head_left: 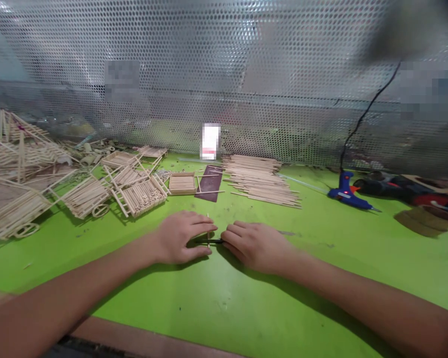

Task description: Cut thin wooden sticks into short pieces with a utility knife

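On the green table (224, 308) a short thin wooden stick (208, 236) stands lengthwise away from me, with the fingertips and thumb of my left hand (181, 236) closed on it. My right hand (259, 246) is wrapped round a slim dark tool (214, 241), whose thin end lies across the stick. Both hands are close together in the middle, with a narrow gap between their fingertips. The palm side of my right hand is hidden.
Behind my hands lies a pile of thin sticks (261, 179) beside a dark flat strip (210, 184). Small stick-built carts (144, 196) crowd the left. A blue glue gun (349, 194) and brown tape roll (420, 221) are at right. Perforated metal (179, 59) backs the table.
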`<state>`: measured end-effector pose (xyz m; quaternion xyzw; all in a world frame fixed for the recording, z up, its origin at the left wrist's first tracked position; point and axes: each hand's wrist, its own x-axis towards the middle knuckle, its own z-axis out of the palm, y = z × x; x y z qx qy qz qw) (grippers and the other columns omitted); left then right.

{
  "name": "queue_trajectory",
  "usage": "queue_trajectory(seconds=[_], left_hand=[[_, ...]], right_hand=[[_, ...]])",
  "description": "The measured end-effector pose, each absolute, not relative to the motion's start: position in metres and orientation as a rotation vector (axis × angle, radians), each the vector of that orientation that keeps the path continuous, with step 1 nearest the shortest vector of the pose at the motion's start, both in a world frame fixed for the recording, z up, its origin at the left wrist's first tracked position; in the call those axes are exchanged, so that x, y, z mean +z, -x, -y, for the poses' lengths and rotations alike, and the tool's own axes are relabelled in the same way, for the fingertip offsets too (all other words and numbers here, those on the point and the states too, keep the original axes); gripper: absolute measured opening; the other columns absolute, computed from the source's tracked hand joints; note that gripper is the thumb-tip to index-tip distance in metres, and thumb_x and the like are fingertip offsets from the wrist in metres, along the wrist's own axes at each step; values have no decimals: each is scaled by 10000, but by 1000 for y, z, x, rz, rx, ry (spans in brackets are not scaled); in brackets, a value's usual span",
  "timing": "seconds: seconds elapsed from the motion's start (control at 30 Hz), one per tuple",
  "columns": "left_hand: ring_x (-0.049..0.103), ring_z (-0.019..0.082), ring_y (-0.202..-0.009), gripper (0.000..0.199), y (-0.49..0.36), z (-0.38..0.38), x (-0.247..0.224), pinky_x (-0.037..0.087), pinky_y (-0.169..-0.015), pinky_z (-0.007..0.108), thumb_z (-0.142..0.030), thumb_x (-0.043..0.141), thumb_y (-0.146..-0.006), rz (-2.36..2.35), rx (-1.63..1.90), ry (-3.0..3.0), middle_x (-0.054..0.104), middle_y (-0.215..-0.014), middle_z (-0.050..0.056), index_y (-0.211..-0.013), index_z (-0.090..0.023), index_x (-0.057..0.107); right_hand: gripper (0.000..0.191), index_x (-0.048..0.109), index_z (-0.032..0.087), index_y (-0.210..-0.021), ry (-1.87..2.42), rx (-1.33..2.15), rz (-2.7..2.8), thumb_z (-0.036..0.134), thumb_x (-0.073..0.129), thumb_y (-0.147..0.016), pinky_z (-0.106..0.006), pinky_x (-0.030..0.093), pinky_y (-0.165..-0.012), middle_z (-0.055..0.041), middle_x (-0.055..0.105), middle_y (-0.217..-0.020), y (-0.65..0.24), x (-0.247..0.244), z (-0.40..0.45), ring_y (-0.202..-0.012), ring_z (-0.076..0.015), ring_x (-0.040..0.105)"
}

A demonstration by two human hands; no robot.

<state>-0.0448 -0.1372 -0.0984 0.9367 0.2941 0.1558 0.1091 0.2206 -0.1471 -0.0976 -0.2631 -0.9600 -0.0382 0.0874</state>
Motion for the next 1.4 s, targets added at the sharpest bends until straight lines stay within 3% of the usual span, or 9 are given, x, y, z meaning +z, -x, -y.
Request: queue_trajectory(seconds=[0.23,0.57,0.73,0.87,1.0,1.4], left_hand=[[723,291,-1215,378,40,136,-113,505,-1151,543,-428,642,-978,-922,537,-2715,738,-1333,121,-1247,-192,762],[696,296,-1269,391,43,138,-113,430,-1208,598,-440,650,-979,-960,493,-2643,714,-1377,104,-1280,-210,748],[713,276,-1173,361,47,143,-112,480,-1096,547,-415,562,-1058,-957,569,-2711,765,-1282,103,-1296,-192,717],[697,229,-919,274,46,143,-117,489,-909,430,-389,573,-1068,-911,713,-2759,796,-968,60,-1047,-187,758],[616,186,-744,309,44,143,-119,436,-844,383,-355,578,-1065,-898,818,-2754,723,-777,18,-846,-179,707],[621,183,-754,266,71,141,-106,420,-899,408,-323,576,-1061,-846,672,-2849,716,-801,14,-870,-179,694]], right_hand=[[36,613,177,-985,796,-185,2898,184,588,-1009,-316,342,-634,-28,653,-838,-220,-97,149,-732,-180,538],[101,592,181,-951,840,-156,2885,164,542,-1038,-321,293,-596,-18,625,-831,-231,-95,152,-712,-165,516],[88,598,182,-942,839,-135,2868,159,567,-1021,-312,294,-593,-6,611,-810,-230,-94,153,-695,-158,495],[97,600,178,-929,823,-111,2871,167,575,-1021,-310,293,-600,-9,613,-812,-231,-93,152,-700,-156,490],[99,599,176,-913,823,-79,2877,145,576,-1004,-305,291,-601,-13,613,-815,-230,-92,152,-700,-153,488],[76,626,174,-1030,931,-181,2969,184,552,-1042,-311,289,-589,-40,675,-898,-201,-95,152,-744,-175,540]])
